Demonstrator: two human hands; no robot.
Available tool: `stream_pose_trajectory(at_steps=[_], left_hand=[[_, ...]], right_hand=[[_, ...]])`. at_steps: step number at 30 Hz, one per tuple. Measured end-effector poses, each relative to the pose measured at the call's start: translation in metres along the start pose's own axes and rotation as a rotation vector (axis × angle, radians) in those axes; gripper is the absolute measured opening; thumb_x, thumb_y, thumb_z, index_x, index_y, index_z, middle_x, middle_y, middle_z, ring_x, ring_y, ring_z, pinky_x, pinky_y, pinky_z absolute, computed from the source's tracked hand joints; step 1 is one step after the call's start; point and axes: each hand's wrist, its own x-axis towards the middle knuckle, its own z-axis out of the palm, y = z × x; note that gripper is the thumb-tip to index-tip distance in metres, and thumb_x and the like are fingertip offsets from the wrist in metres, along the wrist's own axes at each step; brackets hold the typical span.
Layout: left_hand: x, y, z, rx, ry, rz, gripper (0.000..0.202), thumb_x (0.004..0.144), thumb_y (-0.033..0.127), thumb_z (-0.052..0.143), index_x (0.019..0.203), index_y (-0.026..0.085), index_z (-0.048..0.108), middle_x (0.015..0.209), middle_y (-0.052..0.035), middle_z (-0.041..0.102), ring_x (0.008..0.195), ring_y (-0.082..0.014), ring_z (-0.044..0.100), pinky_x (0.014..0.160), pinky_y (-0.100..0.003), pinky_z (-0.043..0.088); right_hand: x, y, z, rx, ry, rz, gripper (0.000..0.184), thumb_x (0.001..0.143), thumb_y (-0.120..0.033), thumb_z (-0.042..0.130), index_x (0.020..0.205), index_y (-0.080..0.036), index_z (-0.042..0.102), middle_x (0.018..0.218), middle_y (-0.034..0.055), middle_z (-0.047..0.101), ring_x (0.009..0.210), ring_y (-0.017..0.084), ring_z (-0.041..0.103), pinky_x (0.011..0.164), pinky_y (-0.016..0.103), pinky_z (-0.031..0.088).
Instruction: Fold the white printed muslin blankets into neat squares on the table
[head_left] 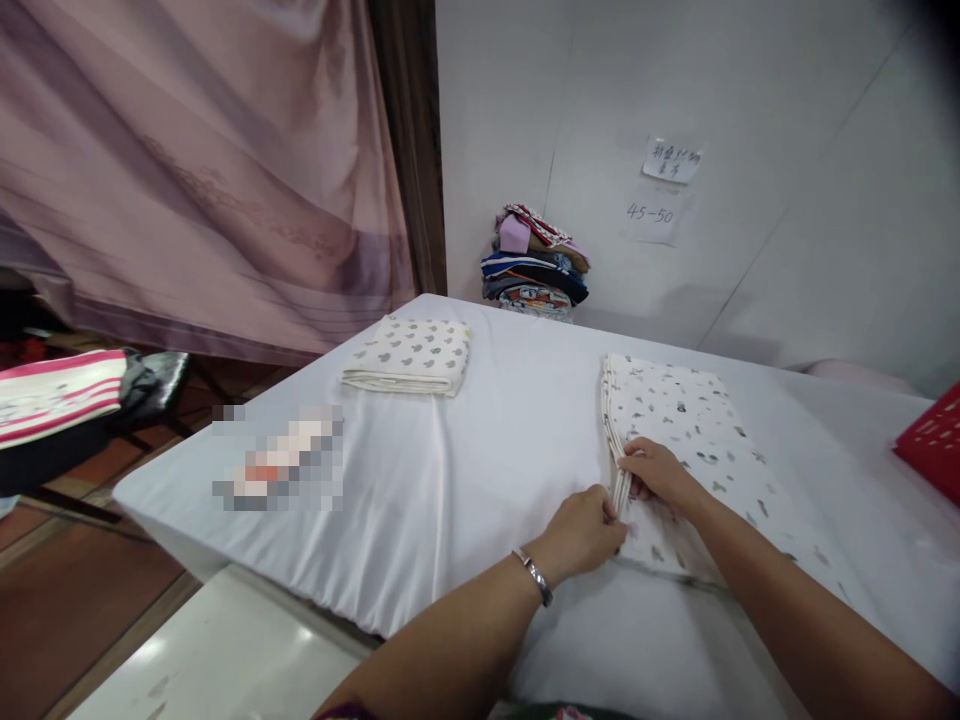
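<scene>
A printed cloth (675, 400) lies folded at three o'clock on the table (517, 430). The left hand (581, 530) pinches its near-left corner, at about seven o'clock; the right hand (660, 475) has thumb and fingers closed on the layered edge at about eight. The right forearm covers part of the cloth, and the left fingers hide the corner itself.

Out from the cloth, a folded second cloth (409, 355) sits at ten o'clock, a blurred-out object (285, 460) at nine, a red basket (934, 440) at three. A clothes pile (536, 260) rises at eleven, and paper notes (671, 160) hang on the wall at twelve.

The printed cloth looks soft and off-white, flecked with small grey motifs, its edge in stacked plies. The second cloth is a thick, rounded rectangle. The table's white covering is smooth with slight creases; the basket is perforated; the pink curtain (262, 180) falls in loose folds.
</scene>
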Motion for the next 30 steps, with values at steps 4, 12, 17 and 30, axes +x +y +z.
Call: stream_pose_trajectory(at_steps=[4,12,17,30], left_hand=[[0.000,0.001,-0.002,-0.079,-0.067,-0.025,0.020,0.078,0.035,0.052,0.090,0.018,0.052,0.069,0.0007,0.063,0.051,-0.0107,0.055,0.053,-0.021,0.041],[0.008,0.004,-0.017,0.014,0.123,-0.020,0.022,0.085,0.028,0.039,0.094,0.018,0.057,0.078,-0.0019,0.066,0.059,-0.0117,0.059,0.059,-0.022,0.044],[0.049,0.015,-0.027,0.296,0.188,-0.041,0.025,0.082,0.027,0.045,0.100,0.020,0.061,0.097,-0.0052,0.067,0.091,-0.0169,0.061,0.079,-0.025,0.045],[0.094,0.017,-0.004,0.449,0.264,-0.122,0.020,0.077,0.026,0.050,0.086,0.015,0.064,0.094,-0.0146,0.066,0.091,-0.0266,0.060,0.078,-0.035,0.045]], right_hand=[[0.001,0.001,0.002,0.007,0.015,-0.027,0.012,0.070,-0.019,0.053,0.080,-0.019,0.048,0.038,-0.0061,0.050,0.033,0.012,0.049,0.033,0.018,0.034],[0.001,0.009,0.000,0.094,-0.017,-0.095,0.010,0.071,-0.025,0.052,0.079,-0.020,0.048,0.041,-0.0054,0.052,0.037,0.012,0.051,0.034,0.019,0.035],[0.005,0.014,0.003,0.132,-0.020,-0.113,0.009,0.071,-0.024,0.051,0.077,-0.020,0.047,0.038,-0.0053,0.051,0.033,0.012,0.047,0.032,0.019,0.032],[0.003,0.020,0.007,0.251,0.001,-0.135,0.009,0.074,-0.026,0.049,0.079,-0.021,0.043,0.043,-0.0074,0.051,0.035,0.011,0.049,0.031,0.018,0.031]])
